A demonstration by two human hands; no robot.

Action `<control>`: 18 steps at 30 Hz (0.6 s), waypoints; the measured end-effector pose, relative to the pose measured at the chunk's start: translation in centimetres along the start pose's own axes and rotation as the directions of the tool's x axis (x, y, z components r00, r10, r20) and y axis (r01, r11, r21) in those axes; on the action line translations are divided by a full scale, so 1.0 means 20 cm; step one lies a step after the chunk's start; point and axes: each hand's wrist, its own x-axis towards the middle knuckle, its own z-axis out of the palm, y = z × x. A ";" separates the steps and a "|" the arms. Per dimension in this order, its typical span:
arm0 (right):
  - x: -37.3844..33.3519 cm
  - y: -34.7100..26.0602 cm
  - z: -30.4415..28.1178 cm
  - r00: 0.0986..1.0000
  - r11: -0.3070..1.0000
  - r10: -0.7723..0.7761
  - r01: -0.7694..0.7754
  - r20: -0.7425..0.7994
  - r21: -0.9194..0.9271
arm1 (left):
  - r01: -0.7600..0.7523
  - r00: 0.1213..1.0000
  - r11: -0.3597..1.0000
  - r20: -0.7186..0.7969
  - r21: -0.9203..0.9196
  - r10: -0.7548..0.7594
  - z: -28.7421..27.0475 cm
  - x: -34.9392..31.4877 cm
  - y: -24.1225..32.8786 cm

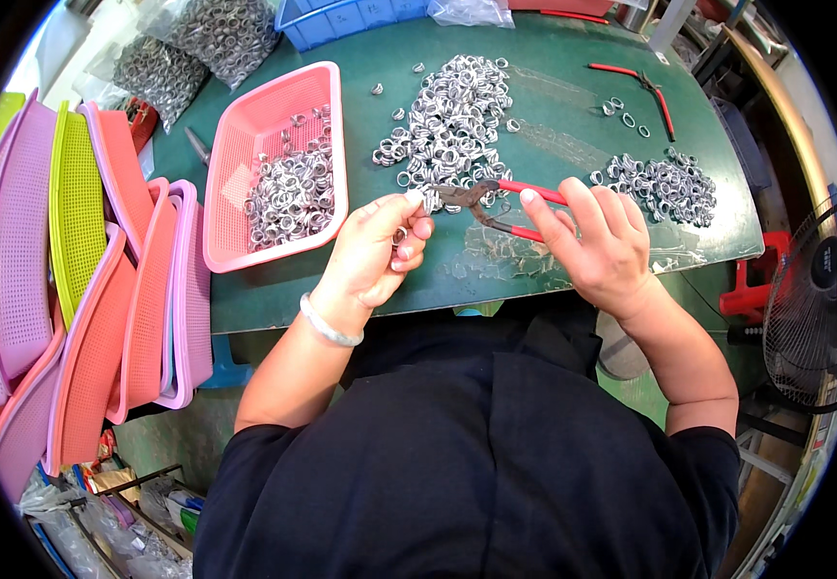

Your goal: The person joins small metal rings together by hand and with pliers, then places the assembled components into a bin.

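Note:
My left hand (pixel 372 246) is closed in a pinch above the table's near side. A small silver metal ring (pixel 400 234) shows among its fingers; what the thumb and forefinger pinch at the tip is mostly hidden. My right hand (pixel 604 246) grips a pair of red-handled pliers (pixel 482 191), whose handles are spread apart. The pliers' jaws point left and meet the left fingertips. Just beyond the hands lies a large heap of similar metal rings (pixel 462 106). To the left, a pink plastic basket (pixel 228 140) holds many more rings.
A smaller ring pile (pixel 665 188) and a second red-handled tool (pixel 643 82) lie on the green table (pixel 573 106) at right. Stacked coloured baskets (pixel 76 212) crowd the left. Bags of rings (pixel 221 39) and a blue bin (pixel 351 19) stand behind. A fan (pixel 805 299) is at right.

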 end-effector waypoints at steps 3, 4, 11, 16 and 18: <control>0.00 -0.03 -0.01 0.995 0.993 0.096 -0.098 0.029 0.070 | -0.235 0.970 0.946 -0.015 0.224 0.244 0.02 0.00 -0.05; -0.01 -0.04 0.00 0.994 0.991 0.108 -0.111 0.031 0.077 | -0.295 0.949 0.904 -0.019 0.309 0.316 0.03 0.00 -0.06; -0.05 -0.09 -0.03 0.980 0.968 0.181 -0.192 0.081 0.160 | -0.447 0.854 0.662 0.067 0.602 0.517 0.03 0.00 -0.10; -0.06 -0.11 -0.04 0.972 0.956 0.221 -0.231 0.076 0.181 | -0.560 0.628 0.196 0.258 0.805 0.734 0.00 0.02 -0.15; -0.06 -0.12 -0.02 0.973 0.962 0.224 -0.229 0.053 0.149 | -0.549 0.582 0.100 0.294 0.830 0.758 0.01 0.02 -0.14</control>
